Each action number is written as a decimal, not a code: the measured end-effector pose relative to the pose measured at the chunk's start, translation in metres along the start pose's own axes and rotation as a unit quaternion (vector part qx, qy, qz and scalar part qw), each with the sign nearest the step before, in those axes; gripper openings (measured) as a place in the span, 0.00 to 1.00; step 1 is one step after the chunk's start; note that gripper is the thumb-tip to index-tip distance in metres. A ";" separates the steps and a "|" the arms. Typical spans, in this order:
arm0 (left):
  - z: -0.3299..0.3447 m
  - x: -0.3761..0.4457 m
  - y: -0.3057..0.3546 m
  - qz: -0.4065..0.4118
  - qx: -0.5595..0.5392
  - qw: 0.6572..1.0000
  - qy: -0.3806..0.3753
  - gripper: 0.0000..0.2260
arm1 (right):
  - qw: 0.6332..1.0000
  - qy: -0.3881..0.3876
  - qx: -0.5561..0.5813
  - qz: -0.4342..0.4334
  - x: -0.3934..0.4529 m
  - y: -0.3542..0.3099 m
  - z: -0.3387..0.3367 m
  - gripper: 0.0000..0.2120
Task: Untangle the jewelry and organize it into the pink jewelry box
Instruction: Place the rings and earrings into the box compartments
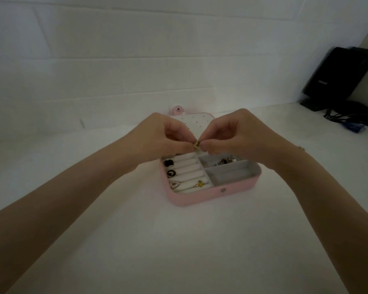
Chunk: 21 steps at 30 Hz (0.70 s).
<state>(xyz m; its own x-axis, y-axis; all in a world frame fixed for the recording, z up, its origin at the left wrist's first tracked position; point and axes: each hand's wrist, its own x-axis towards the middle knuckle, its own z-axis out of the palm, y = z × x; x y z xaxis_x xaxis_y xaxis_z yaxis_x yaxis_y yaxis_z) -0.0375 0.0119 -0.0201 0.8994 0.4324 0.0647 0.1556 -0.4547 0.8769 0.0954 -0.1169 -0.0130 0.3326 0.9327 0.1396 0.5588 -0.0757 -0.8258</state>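
Above the open pink jewelry box (202,198), your left hand (164,134) and right hand (232,134) pinch a small gold piece (196,144); rings (170,172) sit slotted at left, a cluster (226,161) waits unsorted at right

The jewelry box (202,198) is pink outside, with a white dotted lid panel (197,122) and grey compartments. A gold piece (197,144) glints. The surface (179,251) is white; a black device (340,75) stands at its far right corner.
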 end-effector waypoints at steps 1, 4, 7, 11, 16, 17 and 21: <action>-0.001 -0.003 -0.001 0.014 0.020 1.000 -0.004 0.07 | 0.999 -0.021 0.023 0.013 -0.001 -0.001 0.003 0.01; -0.001 -0.008 -0.004 0.044 0.063 0.997 0.012 0.08 | 0.996 -0.040 0.073 0.036 -0.004 -0.003 0.009 0.03; 0.001 -0.013 -0.006 0.072 0.093 0.993 0.032 0.08 | 0.989 -0.040 0.123 0.070 -0.008 -0.004 0.013 0.05; 0.007 -0.020 -0.006 0.125 0.163 0.977 0.056 0.07 | 0.985 -0.029 0.135 0.107 -0.012 -0.005 0.017 0.02; 0.008 -0.022 -0.009 0.140 0.179 0.971 0.073 0.05 | 0.980 -0.011 0.148 0.135 -0.015 -0.009 0.017 0.05; 0.009 -0.022 -0.010 0.140 0.182 0.970 0.075 0.05 | 0.980 -0.009 0.142 0.135 -0.015 -0.010 0.017 0.05; 0.007 -0.022 -0.011 0.137 0.180 0.971 0.077 0.06 | 0.983 -0.008 0.119 0.136 -0.016 -0.013 0.020 0.06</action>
<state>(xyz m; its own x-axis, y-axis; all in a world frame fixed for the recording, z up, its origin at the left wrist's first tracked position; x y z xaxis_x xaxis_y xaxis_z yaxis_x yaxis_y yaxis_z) -0.0561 0.0016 -0.0348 0.8599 0.3560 0.3659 0.0773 -0.7992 0.5960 0.0678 -0.1238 -0.0151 0.4322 0.8950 -0.1105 0.2560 -0.2392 -0.9366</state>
